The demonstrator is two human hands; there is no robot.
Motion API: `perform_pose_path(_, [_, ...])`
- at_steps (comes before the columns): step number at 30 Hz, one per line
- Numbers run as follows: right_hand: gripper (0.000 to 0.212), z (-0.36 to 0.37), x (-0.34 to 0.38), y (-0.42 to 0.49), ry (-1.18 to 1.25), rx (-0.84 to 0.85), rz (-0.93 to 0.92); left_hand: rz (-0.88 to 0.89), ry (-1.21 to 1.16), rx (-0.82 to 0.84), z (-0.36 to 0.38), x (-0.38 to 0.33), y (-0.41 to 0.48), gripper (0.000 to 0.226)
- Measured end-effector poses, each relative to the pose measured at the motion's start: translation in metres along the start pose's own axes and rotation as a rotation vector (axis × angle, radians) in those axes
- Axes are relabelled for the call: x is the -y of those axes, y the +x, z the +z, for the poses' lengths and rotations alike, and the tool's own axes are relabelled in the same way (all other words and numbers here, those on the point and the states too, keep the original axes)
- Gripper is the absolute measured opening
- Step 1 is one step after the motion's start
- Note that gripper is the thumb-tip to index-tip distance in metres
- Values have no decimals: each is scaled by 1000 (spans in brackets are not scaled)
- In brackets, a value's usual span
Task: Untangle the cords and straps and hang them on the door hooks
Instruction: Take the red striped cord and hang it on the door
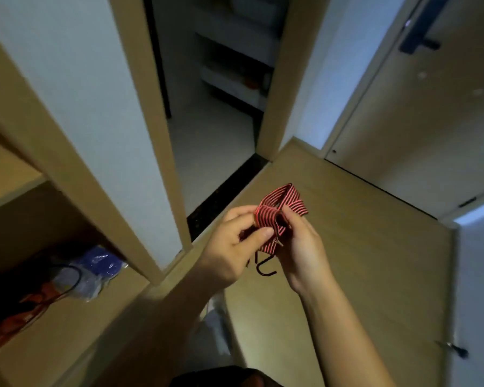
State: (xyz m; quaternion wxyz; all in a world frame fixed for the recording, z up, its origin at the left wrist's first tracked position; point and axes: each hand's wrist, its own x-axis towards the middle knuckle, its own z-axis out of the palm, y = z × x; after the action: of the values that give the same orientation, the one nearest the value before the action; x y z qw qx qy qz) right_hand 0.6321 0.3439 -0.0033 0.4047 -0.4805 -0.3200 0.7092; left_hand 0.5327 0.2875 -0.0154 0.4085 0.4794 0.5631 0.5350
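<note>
We hold a red-and-black striped flat elastic strap (291, 199) in the air in front of us, above the pale wooden floor (361, 247), folded over into a small bundle between both hands. Our left hand (232, 247) pinches one fold, thumb pressed on top and the other fingers curled behind it. Our right hand (302, 247) has its fingers curled round the other side of the bundle. A thin black metal hook (266, 274) hangs from the strap's lower end, between our wrists. On the light wooden shelf (76, 331) to our left lie an orange strap (31, 303), a looped black cord (77, 277) and a blue plastic-wrapped bundle (104, 261). A beige door (430, 121) with a dark handle (417, 43) stands on the right.
</note>
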Motion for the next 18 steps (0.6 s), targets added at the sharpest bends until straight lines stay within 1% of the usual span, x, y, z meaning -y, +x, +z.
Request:
perform_pose_path(1, [19, -8, 6, 6, -49, -28, -38, -20, -60, 32, 8, -3, 13, 19])
perform_pose_path(3, [17, -23, 19, 19, -157, -106, -97, -37, -109, 90, 27, -6, 40, 21])
perform_pose_path(6, [26, -45, 42, 45, -297, -180, -138, -22, -90, 147, 56, -15, 84, 24])
perform_pose_path(8, [35, -58, 60, 63, -350, -216, -127, -27, -146, 222, 75, -22, 118, 22])
perform_pose_path(10, [44, -72, 79, 85, -372, -268, -124, -58, -254, 317, 93, -32, 152, 20])
perform_pose_path(13, [36, -93, 108, 119, -396, -344, -143, -53, -251, 388, 121, -40, 204, 20])
perform_pose_path(16, [40, -113, 132, 153, -371, -418, -160, -68, -300, 453, 147, -46, 252, 20])
perform_pose_path(18, [36, -125, 144, 172, -360, -447, -159, -47, -296, 486, 163, -51, 281, 18])
